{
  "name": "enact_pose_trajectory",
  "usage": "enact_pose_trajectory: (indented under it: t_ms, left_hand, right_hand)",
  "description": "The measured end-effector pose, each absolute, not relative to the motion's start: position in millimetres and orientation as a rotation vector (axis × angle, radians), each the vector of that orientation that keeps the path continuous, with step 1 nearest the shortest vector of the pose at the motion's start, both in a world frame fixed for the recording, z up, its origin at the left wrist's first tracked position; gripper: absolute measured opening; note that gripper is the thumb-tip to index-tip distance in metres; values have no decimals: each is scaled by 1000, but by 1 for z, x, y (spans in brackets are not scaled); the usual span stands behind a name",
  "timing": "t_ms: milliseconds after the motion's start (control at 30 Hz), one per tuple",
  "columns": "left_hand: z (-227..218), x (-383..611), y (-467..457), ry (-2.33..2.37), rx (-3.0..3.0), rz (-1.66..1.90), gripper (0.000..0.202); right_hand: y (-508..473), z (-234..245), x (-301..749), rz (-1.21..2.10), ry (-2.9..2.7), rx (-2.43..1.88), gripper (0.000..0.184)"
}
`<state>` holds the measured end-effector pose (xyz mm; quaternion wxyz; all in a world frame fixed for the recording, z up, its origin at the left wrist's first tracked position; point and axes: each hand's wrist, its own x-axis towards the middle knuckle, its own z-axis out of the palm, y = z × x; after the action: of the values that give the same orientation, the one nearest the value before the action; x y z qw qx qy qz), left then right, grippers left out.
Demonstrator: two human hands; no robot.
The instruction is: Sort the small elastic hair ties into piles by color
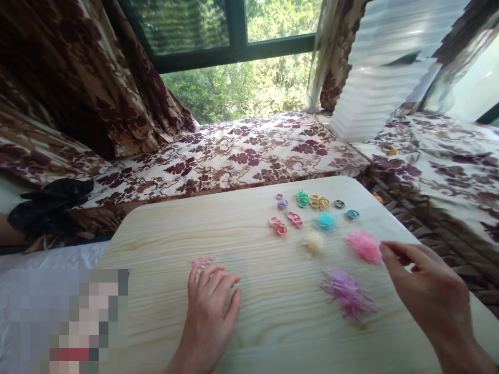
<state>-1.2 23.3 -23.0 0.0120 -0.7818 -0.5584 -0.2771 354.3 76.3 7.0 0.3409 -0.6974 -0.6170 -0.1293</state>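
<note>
On the pale wooden table, my left hand lies palm down with its fingers spread. Its fingertips are at a small heap of light pink bands. My right hand is at the table's right side, thumb and index finger pinched together at the edge of a bright pink pile of small elastic bands. Whatever is between those fingertips is too small to make out. Nearer to me than the pink pile lies a loose purple pile of bands. A cream pile and a turquoise pile sit farther back.
Small hair ties lie in colour groups along the back: green, yellow, red-pink and purple. Beyond the table edge runs a flower-patterned window seat. A black bag rests at left; a white pleated lampshade-like object stands right.
</note>
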Motion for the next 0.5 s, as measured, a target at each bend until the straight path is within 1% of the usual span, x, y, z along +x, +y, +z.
enact_pose_trajectory:
  t_ms: [100, 233, 367, 500]
  left_hand:
    - [-26, -6, 23, -1681, -2449, -810, 17]
    - [-27, -4, 20, -1780, -2389, -829, 17]
    - [-28, -5, 20, -1736, -2434, -860, 17]
    - [-21, -5, 18, -1916, -2382, -917, 17]
  right_hand:
    - [80, 5, 354, -315, -1608, -1869, 28]
    - [83, 3, 355, -291, -1615, -1940, 30]
    - [82, 6, 356, -298, -1644, -1939, 32]
    - [74, 12, 348, -288, -1665, -1897, 36]
